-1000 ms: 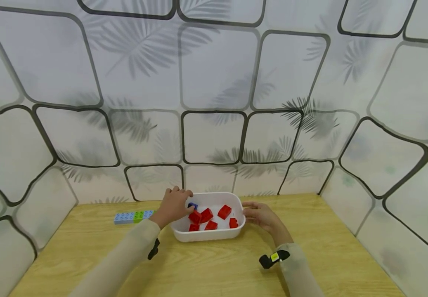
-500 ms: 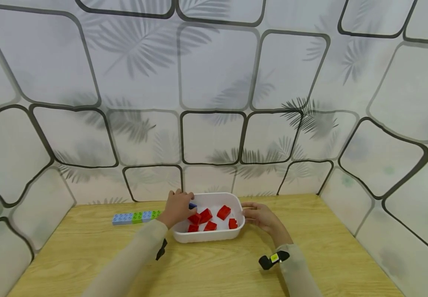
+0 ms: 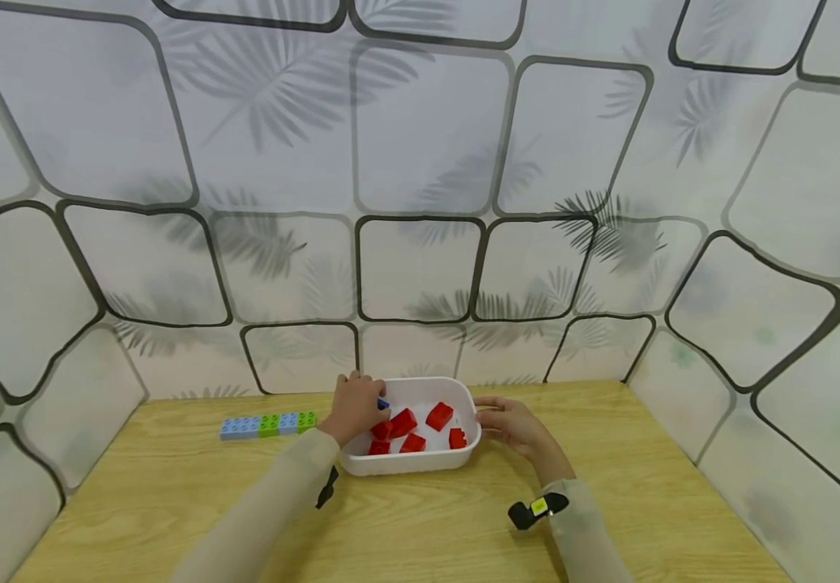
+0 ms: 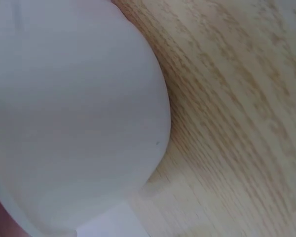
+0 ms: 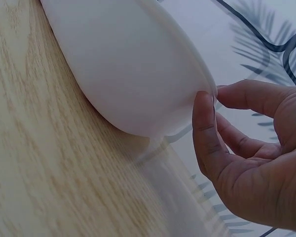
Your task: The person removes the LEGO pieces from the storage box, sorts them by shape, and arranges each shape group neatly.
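A white plastic tray (image 3: 420, 463) holds several red toy bricks (image 3: 439, 416) and a small blue brick (image 3: 383, 403). My left hand (image 3: 358, 407) reaches over the tray's left end. Its fingers and thumb curl round the blue brick, covering most of it. At the opposite end, my right hand (image 3: 513, 425) holds the rim, and the right wrist view shows curled fingertips (image 5: 203, 106) against the tray's outer wall (image 5: 138, 74). The left wrist view is mostly filled by the tray wall (image 4: 84, 108).
Left of the tray, a straight row of light-blue and green bricks (image 3: 268, 425) lies on the wooden table (image 3: 420, 530). A patterned wall covering (image 3: 420, 267) stands behind the table and along both sides.
My left hand has shifted right, further over the tray, and the blue brick has moved slightly right with it. More of the brick row now shows. The right hand stays on the rim.
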`<move>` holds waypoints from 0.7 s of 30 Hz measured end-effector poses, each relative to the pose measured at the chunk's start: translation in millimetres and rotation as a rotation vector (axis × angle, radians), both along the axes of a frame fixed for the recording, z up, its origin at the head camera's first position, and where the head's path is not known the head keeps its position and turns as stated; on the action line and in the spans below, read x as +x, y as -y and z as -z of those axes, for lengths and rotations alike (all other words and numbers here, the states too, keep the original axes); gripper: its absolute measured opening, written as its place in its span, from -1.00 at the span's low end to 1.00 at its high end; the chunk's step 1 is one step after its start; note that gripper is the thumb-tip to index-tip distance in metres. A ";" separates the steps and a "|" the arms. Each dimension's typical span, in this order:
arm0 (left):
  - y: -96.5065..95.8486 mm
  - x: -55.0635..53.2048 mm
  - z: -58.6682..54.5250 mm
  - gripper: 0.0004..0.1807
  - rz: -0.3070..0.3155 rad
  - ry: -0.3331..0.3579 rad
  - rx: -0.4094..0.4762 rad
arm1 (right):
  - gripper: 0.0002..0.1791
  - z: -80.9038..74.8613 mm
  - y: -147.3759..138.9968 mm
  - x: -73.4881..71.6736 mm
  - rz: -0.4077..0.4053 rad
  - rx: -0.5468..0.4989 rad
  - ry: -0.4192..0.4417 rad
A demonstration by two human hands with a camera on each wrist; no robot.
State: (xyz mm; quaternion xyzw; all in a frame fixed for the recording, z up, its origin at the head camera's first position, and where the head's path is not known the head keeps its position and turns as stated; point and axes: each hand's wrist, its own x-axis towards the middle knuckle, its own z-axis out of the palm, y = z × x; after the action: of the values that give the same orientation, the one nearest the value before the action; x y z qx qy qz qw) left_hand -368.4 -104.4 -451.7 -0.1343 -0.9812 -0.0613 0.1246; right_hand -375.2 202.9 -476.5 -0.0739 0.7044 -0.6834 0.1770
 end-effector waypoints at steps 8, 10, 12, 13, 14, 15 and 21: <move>-1.4 0.7 -0.4 -0.74 -0.007 0.037 0.032 | -0.44 -1.3 0.4 0.9 0.013 0.004 -0.005; -1.4 0.2 -0.6 -0.75 -0.005 0.051 0.043 | -0.45 -1.4 0.3 0.8 0.012 0.007 -0.009; -1.1 -0.3 0.0 -0.74 -0.003 0.072 0.056 | -0.44 -1.6 0.2 0.8 0.009 0.003 -0.009; -1.0 -0.2 -0.1 -0.73 -0.003 0.083 0.063 | -0.44 -1.7 0.3 0.8 0.009 0.002 -0.010; -1.1 -0.2 -0.1 -0.72 -0.001 0.093 0.069 | -0.44 -1.6 0.4 0.6 0.008 0.004 -0.010; -1.0 0.2 -0.1 -0.71 0.001 0.103 0.074 | -0.44 -1.4 0.5 0.5 0.009 0.005 -0.010; 1.4 2.6 -0.2 -0.69 0.039 0.133 0.079 | -0.44 0.3 1.1 0.5 0.020 0.006 -0.006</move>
State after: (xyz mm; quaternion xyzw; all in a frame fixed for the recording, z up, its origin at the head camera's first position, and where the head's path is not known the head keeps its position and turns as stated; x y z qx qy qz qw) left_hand -365.8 -105.9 -451.5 -0.1439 -0.9813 -0.1111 0.0633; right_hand -374.8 201.9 -476.8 -0.0683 0.7075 -0.6830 0.1684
